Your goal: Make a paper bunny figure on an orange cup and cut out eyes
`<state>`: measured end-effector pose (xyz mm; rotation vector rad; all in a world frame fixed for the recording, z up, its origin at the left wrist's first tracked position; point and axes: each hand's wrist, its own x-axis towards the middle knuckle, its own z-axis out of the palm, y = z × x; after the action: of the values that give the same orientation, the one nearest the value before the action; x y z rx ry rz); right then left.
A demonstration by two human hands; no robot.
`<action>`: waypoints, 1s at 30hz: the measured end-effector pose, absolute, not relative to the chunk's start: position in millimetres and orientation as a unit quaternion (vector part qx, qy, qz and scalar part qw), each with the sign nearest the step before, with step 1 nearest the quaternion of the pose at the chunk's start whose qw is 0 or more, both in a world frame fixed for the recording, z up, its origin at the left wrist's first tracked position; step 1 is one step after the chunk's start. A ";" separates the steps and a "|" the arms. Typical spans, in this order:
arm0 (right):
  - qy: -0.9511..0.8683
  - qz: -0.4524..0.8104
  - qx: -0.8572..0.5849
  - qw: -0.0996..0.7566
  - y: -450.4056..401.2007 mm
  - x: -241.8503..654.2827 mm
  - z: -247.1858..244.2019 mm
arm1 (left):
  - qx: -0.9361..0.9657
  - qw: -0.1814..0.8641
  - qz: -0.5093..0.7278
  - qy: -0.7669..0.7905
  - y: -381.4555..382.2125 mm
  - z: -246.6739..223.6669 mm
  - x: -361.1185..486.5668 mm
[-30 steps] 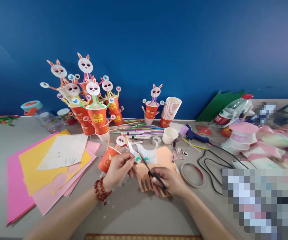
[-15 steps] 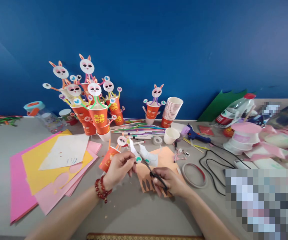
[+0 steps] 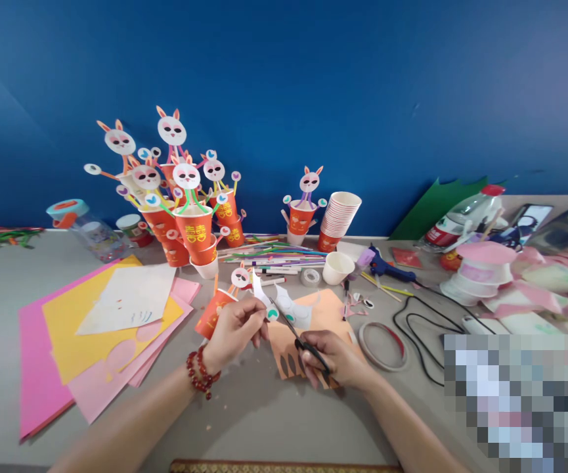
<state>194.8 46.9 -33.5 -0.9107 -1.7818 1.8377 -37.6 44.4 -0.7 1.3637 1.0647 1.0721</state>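
Observation:
Between the fingertips of my left hand (image 3: 240,323) is a small piece of white paper (image 3: 272,313) with a green mark on it. My right hand (image 3: 327,358) is closed round the black handles of a pair of scissors (image 3: 289,324), whose blades point up and left at the paper. Under and behind the blades lies a white paper scrap (image 3: 301,314) with cut edges. Below that is an orange paper sheet (image 3: 326,305) with leaf-shaped holes along its near edge. A red paper cup (image 3: 213,313) with a rabbit face (image 3: 240,277) leans beside my left hand.
Coloured paper sheets (image 3: 52,368) lie at left. Rabbit-topped cups (image 3: 195,230) stand behind them. A cup stack (image 3: 341,213), a white cup (image 3: 338,267), markers (image 3: 276,270), a tape roll (image 3: 385,345) and a blue glue gun (image 3: 389,266) with a trailing black cable are spread across the table.
The white paper by the blades has shifted slightly, its left strip tilting a little to the left. Both hands stay almost where they were, still holding the paper and the scissors.

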 end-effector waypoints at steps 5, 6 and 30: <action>-0.635 0.664 -0.336 0.208 46.3 195.1 -31.4 | 0.567 0.530 0.448 0.443 44.9 0.2 -38.1; -0.635 0.664 -0.337 0.207 46.2 195.2 -31.2 | 0.567 0.530 0.448 0.444 45.0 0.3 -38.4; -0.645 0.649 -0.344 0.210 46.8 196.3 -39.6 | 0.546 0.546 0.469 0.429 44.1 1.8 -36.6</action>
<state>196.3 46.8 -39.6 -0.9578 -1.7921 1.8059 -36.6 44.1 1.8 1.2944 1.0177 1.1121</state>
